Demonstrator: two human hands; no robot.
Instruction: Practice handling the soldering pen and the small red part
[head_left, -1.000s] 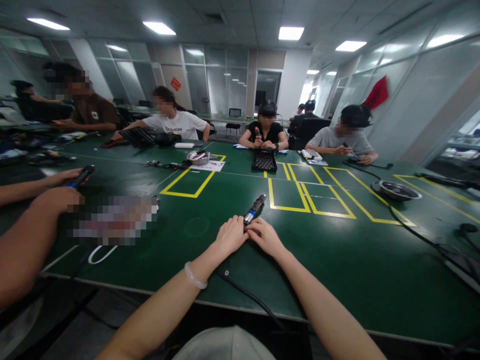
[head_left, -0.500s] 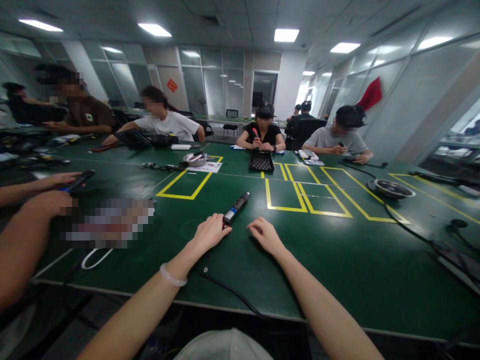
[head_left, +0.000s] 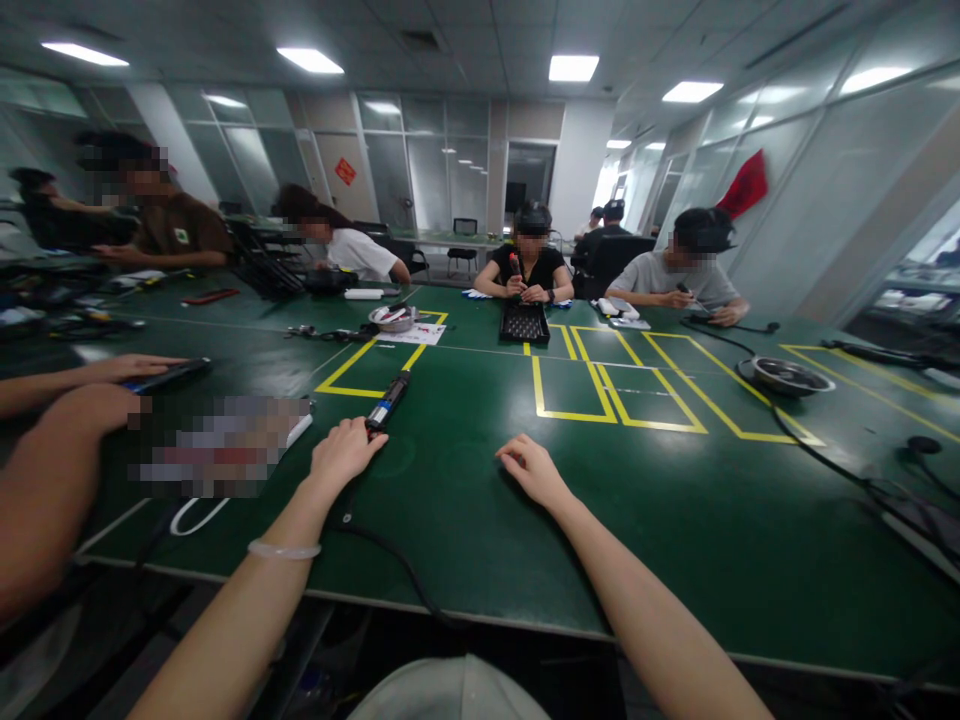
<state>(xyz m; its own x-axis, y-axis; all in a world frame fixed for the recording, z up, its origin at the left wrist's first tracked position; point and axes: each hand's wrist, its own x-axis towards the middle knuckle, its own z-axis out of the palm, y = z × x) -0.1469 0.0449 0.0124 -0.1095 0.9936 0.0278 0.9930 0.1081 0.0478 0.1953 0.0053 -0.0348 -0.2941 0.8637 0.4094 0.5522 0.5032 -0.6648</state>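
Observation:
My left hand (head_left: pixel 343 456) is closed around the rear end of a corded electric screwdriver (head_left: pixel 391 398), dark with a silver and blue band. The screwdriver lies low over the green table, its front end pointing away from me and slightly right. A black cord (head_left: pixel 390 552) runs from beneath my left wrist toward the table's front edge. My right hand (head_left: pixel 534 474) rests on the tabletop to the right, fingers loosely curved and slightly apart, with nothing in them.
Yellow tape outlines (head_left: pixel 574 415) mark the table (head_left: pixel 450 560). A metal bowl (head_left: pixel 791 377) and cables lie right. At left, a co-worker's hands (head_left: pixel 97 390) hold a dark device beside a blurred package (head_left: pixel 225 440). A black tray (head_left: pixel 524 324) stands before a person opposite.
My left hand has slid left across the table with the screwdriver, and the cord has followed. My right hand has stayed in place. The co-worker's dark device at left has tilted lower.

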